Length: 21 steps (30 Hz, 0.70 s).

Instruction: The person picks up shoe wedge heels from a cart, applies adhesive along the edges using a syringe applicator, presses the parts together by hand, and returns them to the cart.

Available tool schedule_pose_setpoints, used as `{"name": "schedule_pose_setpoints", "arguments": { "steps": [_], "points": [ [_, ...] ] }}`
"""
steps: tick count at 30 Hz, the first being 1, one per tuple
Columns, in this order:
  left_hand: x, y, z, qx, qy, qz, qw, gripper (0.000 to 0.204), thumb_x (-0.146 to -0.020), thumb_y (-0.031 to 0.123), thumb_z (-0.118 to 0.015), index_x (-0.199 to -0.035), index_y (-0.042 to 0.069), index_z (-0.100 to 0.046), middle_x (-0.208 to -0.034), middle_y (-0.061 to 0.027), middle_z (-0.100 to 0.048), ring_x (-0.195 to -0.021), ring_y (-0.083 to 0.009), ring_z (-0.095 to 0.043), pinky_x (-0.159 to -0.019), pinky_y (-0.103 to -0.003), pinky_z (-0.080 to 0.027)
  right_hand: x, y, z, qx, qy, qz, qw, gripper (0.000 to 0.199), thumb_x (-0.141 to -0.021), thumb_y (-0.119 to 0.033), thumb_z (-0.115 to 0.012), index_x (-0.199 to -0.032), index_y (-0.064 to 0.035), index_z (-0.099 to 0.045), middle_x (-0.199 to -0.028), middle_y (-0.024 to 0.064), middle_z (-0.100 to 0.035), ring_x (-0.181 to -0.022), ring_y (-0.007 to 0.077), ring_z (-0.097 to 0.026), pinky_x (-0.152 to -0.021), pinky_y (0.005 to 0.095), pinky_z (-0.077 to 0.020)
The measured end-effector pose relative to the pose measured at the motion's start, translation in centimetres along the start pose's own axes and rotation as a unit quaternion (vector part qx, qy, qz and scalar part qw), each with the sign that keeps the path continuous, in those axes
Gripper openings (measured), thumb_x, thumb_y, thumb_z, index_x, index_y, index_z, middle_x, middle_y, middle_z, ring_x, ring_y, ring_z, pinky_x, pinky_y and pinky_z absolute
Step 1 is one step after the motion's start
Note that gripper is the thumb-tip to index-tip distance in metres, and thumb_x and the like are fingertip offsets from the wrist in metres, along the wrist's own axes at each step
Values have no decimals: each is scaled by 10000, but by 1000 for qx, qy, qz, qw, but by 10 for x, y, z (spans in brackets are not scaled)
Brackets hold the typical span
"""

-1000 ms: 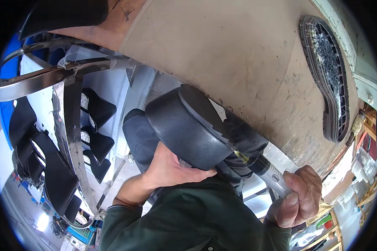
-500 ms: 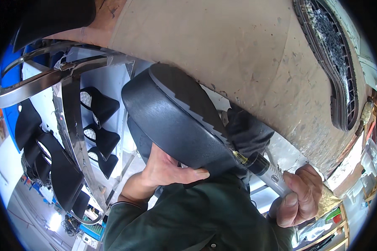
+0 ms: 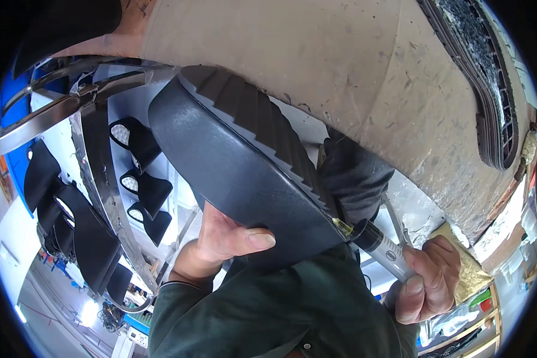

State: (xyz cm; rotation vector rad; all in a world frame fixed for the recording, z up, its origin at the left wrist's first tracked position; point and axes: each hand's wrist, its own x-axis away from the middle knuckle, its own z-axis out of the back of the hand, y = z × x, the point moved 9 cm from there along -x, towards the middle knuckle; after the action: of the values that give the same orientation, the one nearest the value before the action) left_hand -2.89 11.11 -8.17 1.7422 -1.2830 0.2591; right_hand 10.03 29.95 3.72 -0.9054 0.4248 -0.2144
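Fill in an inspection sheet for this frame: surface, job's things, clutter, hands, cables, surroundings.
Surface: worn beige workbench top, scratched and stained.
Job's things: black shoe with thick ridged sole, sole turned up; clear plastic syringe, tip at the sole's edge.
Clutter: separate black tread outsole lying on the bench; crumpled yellowish scrap.
Hands: left hand grips the shoe; right hand grips the syringe.
Cables: nothing seen.
Surroundings: metal rack carrying black shoe uppers.
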Motion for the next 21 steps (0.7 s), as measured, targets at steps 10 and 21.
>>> {"name": "schedule_pose_setpoints", "arguments": {
  "steps": [10, 21],
  "points": [
    [1, -9, 8, 10, 30, 2, 1000, 758, -650, 212, -791, -1267, -19, -416, -1143, -134, -562, -1045, -237, -566, -909, -347, -440, 16, -2, 9, 11, -8, -4, 1000, 349, -773, -162, -515, -1022, 56, -627, -478, 15, -488, -351, 86, -357, -408, 267, -265],
    [11, 1, -4, 44, 51, -30, 997, 693, -695, 264, -733, -1265, 5, -438, -1146, -130, -573, -1037, -237, -579, -911, -353, -458, 34, -5, 23, -17, 16, -17, 1000, 332, -786, -167, -531, -1021, 47, -627, -503, 22, -517, -363, 92, -375, -419, 269, -277]
  ]
}}
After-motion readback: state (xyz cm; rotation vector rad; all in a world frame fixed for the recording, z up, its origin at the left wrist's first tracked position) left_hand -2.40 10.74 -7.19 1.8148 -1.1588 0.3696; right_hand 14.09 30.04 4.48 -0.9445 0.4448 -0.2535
